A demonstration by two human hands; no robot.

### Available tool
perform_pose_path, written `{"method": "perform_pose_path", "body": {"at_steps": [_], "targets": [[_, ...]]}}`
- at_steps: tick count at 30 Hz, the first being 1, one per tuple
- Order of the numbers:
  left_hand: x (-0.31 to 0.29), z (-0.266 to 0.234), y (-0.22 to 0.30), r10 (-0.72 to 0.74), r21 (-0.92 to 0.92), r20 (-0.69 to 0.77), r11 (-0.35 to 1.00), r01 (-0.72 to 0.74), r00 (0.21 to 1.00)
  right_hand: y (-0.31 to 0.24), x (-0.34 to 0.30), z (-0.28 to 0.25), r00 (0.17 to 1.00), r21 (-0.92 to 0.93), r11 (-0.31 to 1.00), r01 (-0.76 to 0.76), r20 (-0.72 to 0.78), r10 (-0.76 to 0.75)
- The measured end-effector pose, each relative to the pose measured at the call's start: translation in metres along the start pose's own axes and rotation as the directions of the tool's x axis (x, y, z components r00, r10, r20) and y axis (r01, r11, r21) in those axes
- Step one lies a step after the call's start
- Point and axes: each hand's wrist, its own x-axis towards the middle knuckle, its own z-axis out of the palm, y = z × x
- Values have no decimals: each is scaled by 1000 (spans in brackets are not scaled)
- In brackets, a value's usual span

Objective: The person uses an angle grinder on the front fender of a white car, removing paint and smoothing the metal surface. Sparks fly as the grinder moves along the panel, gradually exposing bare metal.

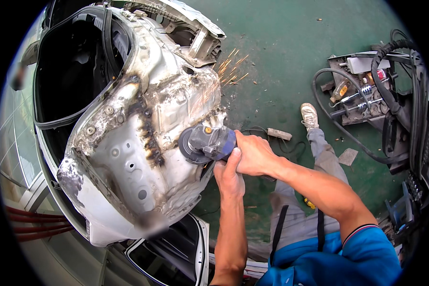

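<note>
Two hands shared one grinder (212, 141) as I followed the work through the head camera. The right hand (256, 153) was closed round the back end of the tool, fingers wrapped over its dark blue casing. The left hand (229, 180) sat just below and to the left of it, thumb pressed up against the casing; its other fingers ran out of sight underneath, so I took it to be gripping too, but could not tell how firmly. The grinder stuck out ahead and to the left of both hands, its disc (185, 148) over the pale car body (121, 164). I could not make out where the disc met the metal. Sparks (232, 66) sprayed past the panel's edge, well ahead of the hands, so I judged the grinding to be in full swing.

As for progress, I put it at partway. The metal ahead of the disc looked scuffed and bare in patches, which I read as already worked. To the left of the disc ran a burnt seam (149, 131), dark and crusted; if any part was left to do, I reckoned it was there. Well to the right of the right hand was a metal tray (350, 116) of tools; nearer it, on the green floor (271, 57), lay a pale block (279, 134)
</note>
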Motion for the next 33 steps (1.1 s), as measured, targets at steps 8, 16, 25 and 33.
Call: {"method": "perform_pose_path", "body": {"at_steps": [8,16,25,33], "targets": [[3,2,0,-29,-20,-6,999,29,1000,0,2,-2,1000,-17,1000,-23,-4,23],[2,3,-2,-21,14,-6,1000,21,1000,14,5,7,1000,-14,1000,-14,-3,14],[11,0,-7,-13,9,-12,1000,13,1000,12,9,5,999,2,1000,12,-37,-12],[8,0,0,-16,8,-2,1000,16,1000,7,10,3,998,0,999,33,-51,-33]]}}
